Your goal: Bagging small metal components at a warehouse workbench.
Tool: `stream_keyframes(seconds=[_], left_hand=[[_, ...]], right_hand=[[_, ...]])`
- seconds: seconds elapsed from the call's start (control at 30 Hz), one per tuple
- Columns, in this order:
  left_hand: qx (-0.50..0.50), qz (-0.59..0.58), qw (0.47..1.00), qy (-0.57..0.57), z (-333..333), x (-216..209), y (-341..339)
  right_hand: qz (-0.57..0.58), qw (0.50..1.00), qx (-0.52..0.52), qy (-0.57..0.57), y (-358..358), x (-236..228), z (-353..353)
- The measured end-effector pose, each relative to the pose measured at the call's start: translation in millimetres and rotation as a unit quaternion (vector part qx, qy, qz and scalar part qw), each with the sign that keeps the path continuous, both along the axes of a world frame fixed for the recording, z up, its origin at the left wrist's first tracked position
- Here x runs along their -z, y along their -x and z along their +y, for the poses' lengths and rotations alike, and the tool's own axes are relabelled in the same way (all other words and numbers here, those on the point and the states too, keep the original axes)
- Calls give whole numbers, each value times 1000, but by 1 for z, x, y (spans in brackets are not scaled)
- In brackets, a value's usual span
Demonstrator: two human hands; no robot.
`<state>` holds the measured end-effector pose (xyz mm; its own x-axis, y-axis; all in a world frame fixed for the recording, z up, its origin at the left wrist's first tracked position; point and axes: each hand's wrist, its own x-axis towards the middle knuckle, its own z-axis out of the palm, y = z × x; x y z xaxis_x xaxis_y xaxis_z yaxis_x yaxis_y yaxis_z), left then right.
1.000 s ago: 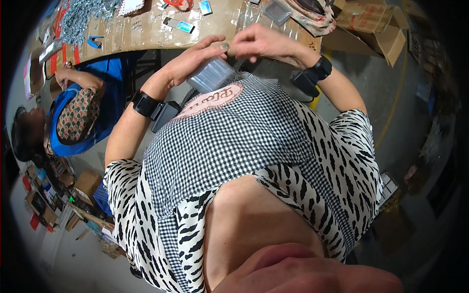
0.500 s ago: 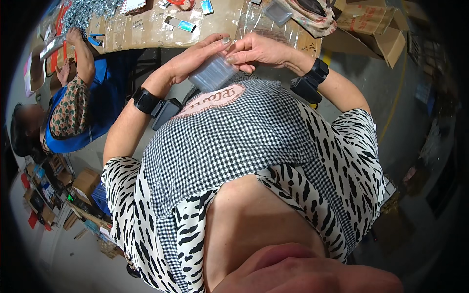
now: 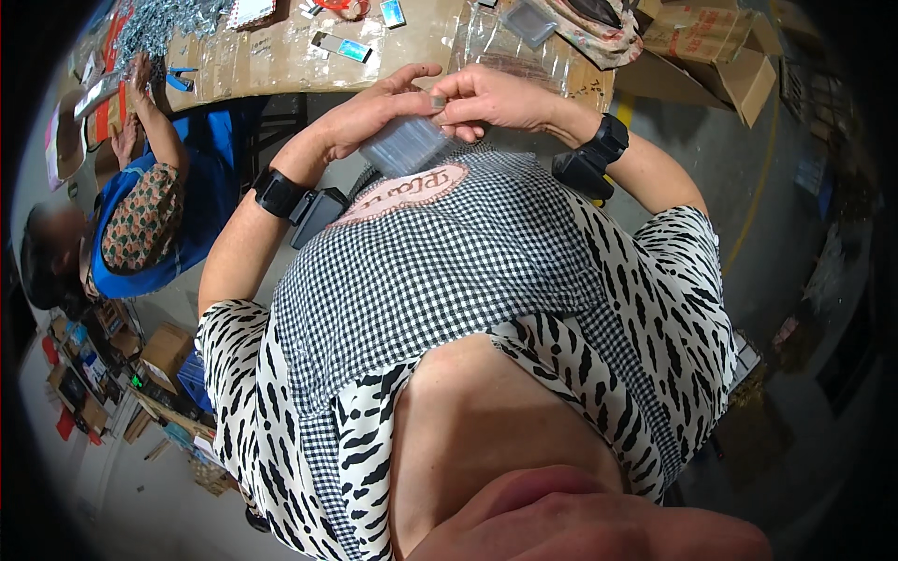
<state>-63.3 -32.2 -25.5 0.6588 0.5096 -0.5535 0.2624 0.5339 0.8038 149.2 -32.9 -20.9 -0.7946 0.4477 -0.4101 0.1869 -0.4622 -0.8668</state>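
Note:
My left hand [image 3: 376, 114] is closed around a stack of clear plastic sleeves or thin cases [image 3: 407, 147], held just in front of my apron at the table's near edge. The exact kind of plastic piece is hard to make out. At the stack's upper right corner, my right hand [image 3: 496, 98] pinches with thumb and fingers, its fingertips meeting those of the left. Whether a single piece sits in that pinch is hidden by the fingers.
On the cardboard-covered table [image 3: 271, 70] lie a white-and-blue packet [image 3: 342, 47], a clear plastic case [image 3: 528, 22], a patterned cloth [image 3: 599, 37] and silver tinsel [image 3: 159, 33]. An open carton [image 3: 748, 79] stands right. At left a co-worker [image 3: 140, 215] sits near a blue-handled tool [image 3: 181, 79].
My left fingers have shifted slightly at the stack's top edge, the index finger lifting from the thumb. The stack stays in place. At left, the co-worker's arms and body have moved a little.

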Motion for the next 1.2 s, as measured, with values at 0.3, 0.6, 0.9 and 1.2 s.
stream_keyframes(seconds=[0.3,0.6,0.9,1.2], left_hand=[[-46,-10,996,72,1,-3,-5],[-41,0,997,58,1,-5,-8],[-47,-6,997,67,2,-8,-8],[-32,-5,999,40,5,-8,-3]], right_hand=[[-144,925,155,-317,-27,10,0],[-308,780,194,-509,-103,18,60],[-436,659,46,-611,-125,135,75],[-253,859,78,-437,-64,37,48]])
